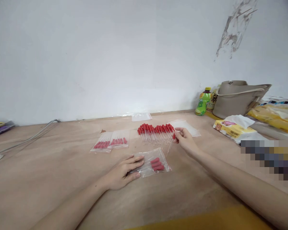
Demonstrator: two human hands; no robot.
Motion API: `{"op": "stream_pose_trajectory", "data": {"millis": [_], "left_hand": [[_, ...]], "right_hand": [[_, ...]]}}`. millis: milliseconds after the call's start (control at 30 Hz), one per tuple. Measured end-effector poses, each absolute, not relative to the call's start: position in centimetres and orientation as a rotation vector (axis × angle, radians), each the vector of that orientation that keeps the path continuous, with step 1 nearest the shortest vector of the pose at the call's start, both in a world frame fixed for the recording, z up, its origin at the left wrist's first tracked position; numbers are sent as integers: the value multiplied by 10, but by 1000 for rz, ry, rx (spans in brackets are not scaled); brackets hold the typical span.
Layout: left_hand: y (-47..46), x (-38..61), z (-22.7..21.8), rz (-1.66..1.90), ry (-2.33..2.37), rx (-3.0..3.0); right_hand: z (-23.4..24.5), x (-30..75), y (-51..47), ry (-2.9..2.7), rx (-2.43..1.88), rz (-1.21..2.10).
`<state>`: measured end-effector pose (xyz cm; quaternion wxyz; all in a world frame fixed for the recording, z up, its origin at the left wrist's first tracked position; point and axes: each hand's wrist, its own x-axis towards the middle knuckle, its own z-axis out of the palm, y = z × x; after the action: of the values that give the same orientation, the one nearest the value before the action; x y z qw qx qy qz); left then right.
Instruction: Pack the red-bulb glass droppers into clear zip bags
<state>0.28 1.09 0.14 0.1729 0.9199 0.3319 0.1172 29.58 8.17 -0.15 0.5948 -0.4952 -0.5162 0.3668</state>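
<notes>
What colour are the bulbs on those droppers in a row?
Red; the droppers have clear stems. Best seen in the head view.

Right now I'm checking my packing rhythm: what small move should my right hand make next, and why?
Probably carry the dropper down to the mouth of the clear bag. The right hand pinches it by its red bulb near the loose row of droppers, while the left hand rests on that bag, which holds a few red-bulbed droppers.

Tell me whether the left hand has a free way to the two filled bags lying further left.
Probably yes: the left hand rests on the open bag, and only bare table lies between it and the filled bags.
</notes>
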Motion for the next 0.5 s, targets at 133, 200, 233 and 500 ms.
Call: {"op": "stream_pose_trajectory", "data": {"millis": [133, 200, 233, 500], "left_hand": [[12, 2, -1, 333, 947, 2624], [13, 2, -2, 337, 940, 2633], [13, 2, -2, 338, 938, 2635], [12, 2, -1, 339, 949, 2627]], "right_hand": [[-17, 291, 68, -987, -1136, 978], [-21, 291, 69, -923, -1111, 1020], [-23, 292, 71, -908, -1102, 1026], [-20, 296, 65, -891, -1095, 898]]}}
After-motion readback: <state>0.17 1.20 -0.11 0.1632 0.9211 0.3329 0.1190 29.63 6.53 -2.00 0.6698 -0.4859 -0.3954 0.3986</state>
